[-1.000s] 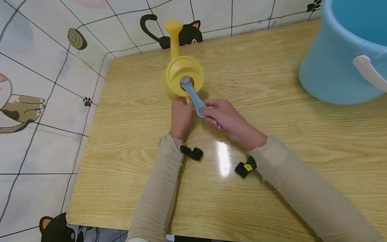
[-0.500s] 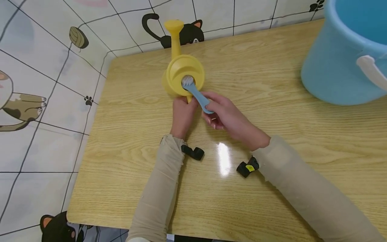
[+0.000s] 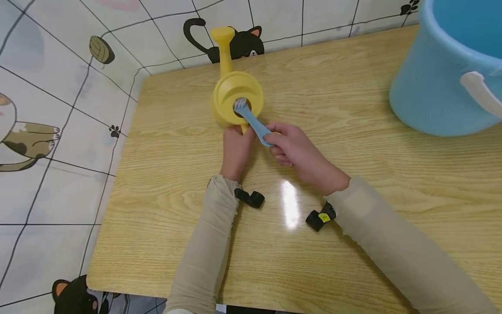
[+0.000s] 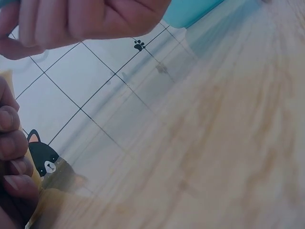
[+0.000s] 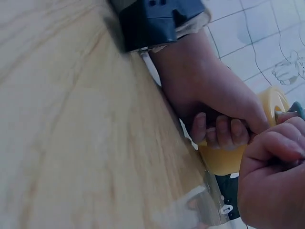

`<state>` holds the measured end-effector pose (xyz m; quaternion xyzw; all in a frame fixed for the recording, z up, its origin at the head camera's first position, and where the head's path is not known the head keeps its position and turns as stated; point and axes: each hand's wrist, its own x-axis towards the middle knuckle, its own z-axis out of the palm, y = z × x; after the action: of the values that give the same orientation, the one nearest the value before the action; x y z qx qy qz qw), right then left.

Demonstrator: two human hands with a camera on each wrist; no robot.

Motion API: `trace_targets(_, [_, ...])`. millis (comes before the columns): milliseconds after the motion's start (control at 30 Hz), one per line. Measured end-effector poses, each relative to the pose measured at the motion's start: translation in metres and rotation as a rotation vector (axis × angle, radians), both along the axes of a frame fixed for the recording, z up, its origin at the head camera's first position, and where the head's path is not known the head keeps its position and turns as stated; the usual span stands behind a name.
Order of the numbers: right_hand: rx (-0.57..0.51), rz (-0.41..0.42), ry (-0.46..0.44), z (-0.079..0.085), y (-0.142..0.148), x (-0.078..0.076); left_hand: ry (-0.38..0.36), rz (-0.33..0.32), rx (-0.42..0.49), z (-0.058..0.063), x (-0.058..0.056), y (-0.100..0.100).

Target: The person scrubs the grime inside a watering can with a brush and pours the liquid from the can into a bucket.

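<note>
A yellow watering can (image 3: 249, 85) stands on the wooden table with its spout pointing toward the back wall. My left hand (image 3: 236, 148) grips its handle from the near side; in the right wrist view the fingers (image 5: 224, 131) curl around that handle. A small blue brush (image 3: 255, 124) with white bristles is held by its handle end in my right hand (image 3: 296, 150), between thumb and fingers. The bristle head lies at the round opening in the can's top, bristles facing up. How deep it reaches cannot be told.
A large light-blue bucket (image 3: 435, 83) with a white handle stands at the right on the wooden table (image 3: 164, 209). Tiled walls with cat drawings border the table at the back and left. Black wrist cameras (image 3: 251, 198) hang at both cuffs.
The brush head rose slightly out of the opening, then dipped back toward it. My right hand has shifted a little up and right, its fingers curling closer. The left hand keeps its grip.
</note>
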<state>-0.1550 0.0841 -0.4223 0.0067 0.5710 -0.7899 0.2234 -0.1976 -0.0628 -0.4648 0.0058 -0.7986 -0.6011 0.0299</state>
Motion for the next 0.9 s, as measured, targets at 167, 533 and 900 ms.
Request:
trace_targets(167, [0.091,-0.015,0.004,0.002,0.003,-0.004,-0.003,0.004,-0.015,0.001,-0.001,-0.001])
trace_targets(533, [0.480,0.082,0.202,0.017,0.016,-0.002,-0.034,-0.027,-0.120,-0.005,0.004,0.003])
trace_targets(900, [0.569,-0.037,0.344,0.017,0.014,0.000,0.006,-0.058,-0.160,-0.002,0.003,0.004])
